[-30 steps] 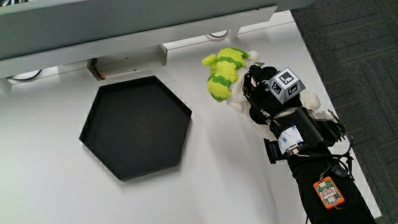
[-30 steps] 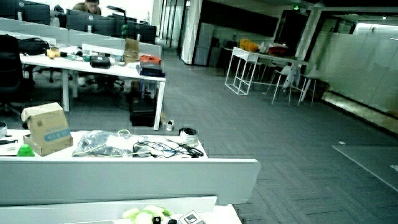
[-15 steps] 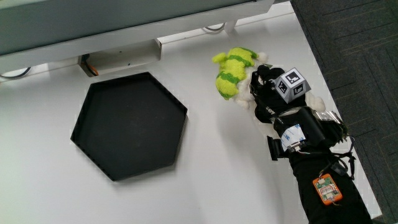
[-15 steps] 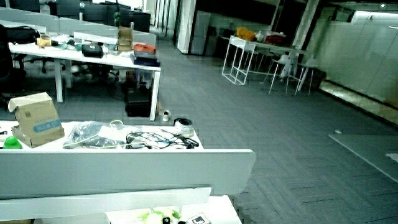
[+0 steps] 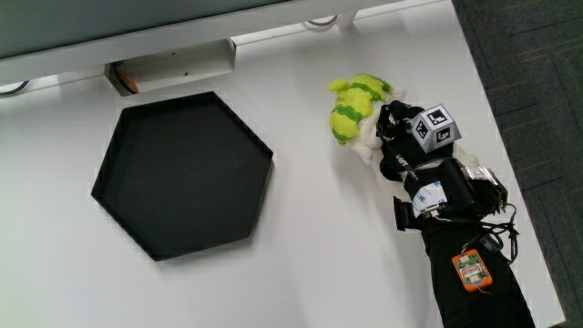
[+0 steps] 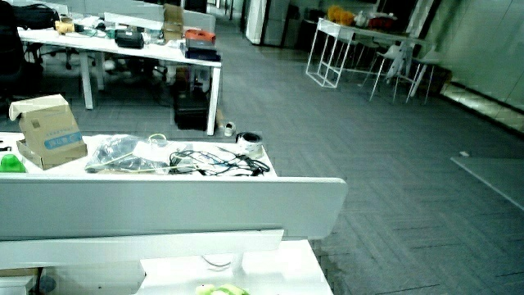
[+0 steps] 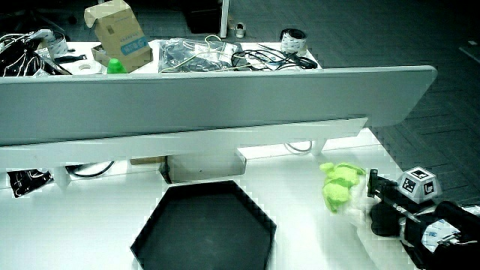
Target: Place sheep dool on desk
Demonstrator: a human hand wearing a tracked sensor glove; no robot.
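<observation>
The sheep doll (image 5: 355, 107), lime green with white fluff, lies on the white desk (image 5: 319, 237) near its edge, farther from the person than the forearm. The gloved hand (image 5: 393, 138) rests against the doll's white part, fingers curled onto it, with the patterned cube (image 5: 435, 126) on its back. In a side view the doll (image 7: 337, 187) sits just beside the hand (image 7: 377, 201). In a side view only a sliver of the doll (image 6: 217, 289) shows under the low partition.
A black hexagonal tray (image 5: 262, 196) lies flat on the desk, a good gap away from the doll; it also shows in a side view (image 7: 202, 232). The grey partition (image 7: 225, 97) runs along the desk, with a white bracket box (image 5: 168, 66) under it. The forearm (image 5: 469, 273) lies along the desk's edge.
The hand stays on the doll. The doll looks more bunched up and a little closer to the hand; the tray has not moved.
</observation>
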